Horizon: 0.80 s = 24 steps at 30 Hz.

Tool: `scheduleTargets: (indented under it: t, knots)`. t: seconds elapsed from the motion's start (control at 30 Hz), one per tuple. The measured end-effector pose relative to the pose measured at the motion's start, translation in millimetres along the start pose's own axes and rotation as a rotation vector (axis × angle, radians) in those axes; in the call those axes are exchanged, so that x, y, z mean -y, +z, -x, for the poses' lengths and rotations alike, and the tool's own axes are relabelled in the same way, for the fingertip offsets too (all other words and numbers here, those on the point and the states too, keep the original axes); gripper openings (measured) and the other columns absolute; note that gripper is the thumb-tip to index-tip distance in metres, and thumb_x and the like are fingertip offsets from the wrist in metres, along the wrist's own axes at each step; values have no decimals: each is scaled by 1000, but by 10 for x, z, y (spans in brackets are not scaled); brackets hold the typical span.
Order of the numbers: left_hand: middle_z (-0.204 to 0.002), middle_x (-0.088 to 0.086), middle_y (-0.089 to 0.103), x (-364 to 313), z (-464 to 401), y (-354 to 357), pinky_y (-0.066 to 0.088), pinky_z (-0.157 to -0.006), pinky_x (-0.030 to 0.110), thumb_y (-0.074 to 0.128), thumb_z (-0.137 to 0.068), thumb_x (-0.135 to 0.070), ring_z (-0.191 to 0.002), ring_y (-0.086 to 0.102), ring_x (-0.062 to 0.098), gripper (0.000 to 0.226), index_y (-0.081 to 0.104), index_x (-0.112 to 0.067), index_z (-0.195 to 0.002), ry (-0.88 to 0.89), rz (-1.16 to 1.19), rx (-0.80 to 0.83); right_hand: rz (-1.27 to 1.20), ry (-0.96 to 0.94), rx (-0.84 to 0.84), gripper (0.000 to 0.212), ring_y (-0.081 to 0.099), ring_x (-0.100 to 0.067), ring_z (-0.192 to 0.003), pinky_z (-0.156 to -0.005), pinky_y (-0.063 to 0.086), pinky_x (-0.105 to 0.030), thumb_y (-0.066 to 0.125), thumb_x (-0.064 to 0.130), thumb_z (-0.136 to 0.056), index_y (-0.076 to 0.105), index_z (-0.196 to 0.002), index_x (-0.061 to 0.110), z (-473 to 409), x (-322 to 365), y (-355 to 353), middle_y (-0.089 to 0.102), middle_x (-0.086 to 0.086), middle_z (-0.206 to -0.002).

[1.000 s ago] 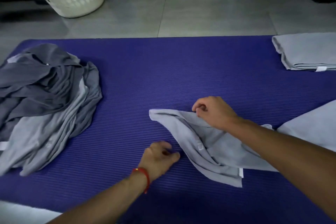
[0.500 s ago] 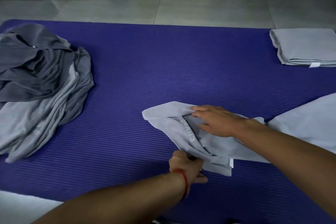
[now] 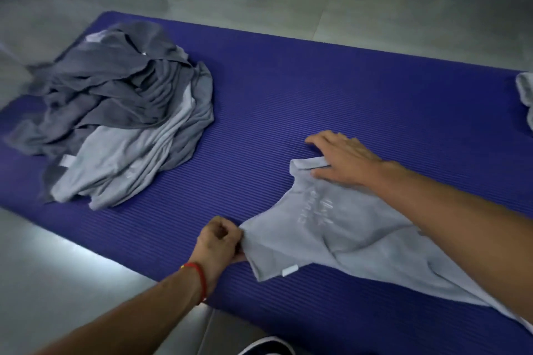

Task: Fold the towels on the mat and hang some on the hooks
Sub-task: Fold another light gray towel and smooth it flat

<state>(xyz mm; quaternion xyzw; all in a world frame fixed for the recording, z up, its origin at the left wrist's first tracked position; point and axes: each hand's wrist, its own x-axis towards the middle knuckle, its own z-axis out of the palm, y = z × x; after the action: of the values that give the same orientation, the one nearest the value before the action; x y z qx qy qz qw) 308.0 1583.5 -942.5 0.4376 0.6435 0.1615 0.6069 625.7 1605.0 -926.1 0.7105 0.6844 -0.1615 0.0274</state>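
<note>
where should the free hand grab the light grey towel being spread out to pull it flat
Probably the far corner of the light grey towel, under the right hand, pinched from above. That corner is turned over on itself and lies loose on the mat, while the left hand already pinches the near edge, so pulling the two apart should flatten it.
</note>
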Motion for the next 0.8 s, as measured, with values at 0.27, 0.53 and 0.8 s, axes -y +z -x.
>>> scheduleTargets:
  t: [0.27, 0.53, 0.8]
  knots:
    - [-74, -3, 71, 365, 205, -5, 57, -59, 30, 77, -81, -50, -66, 67, 12, 34, 69, -20, -95, -3, -475, 260, 148, -60, 39, 20, 60, -27, -105, -76, 45, -37, 52, 35, -99, 67, -97, 22, -404, 249, -89, 63, -1, -103]
    - [-75, 3, 69, 318, 231, 45, 56, -67, 42, 50, -92, 2, -76, 68, 32, 18, 54, -15, -86, 92, -248, -24, 18, 197, -193, 17, 64, -28, -75, -72, 56, -43, 63, 31, -95, 63, -82, 21, -714, -150, -899, 65, -3, -82]
    - [-75, 3, 67, -170, -155, -514, 53, -62, 36, 50, -103, -12, -66, 62, 20, 17, 58, -20, -91, 271, -278, -257, -256, 126, -414, 12, 68, -27, -83, -78, 53, -36, 66, 21, -94, 73, -91, 12, -1266, -127, -1256, 72, -7, -83]
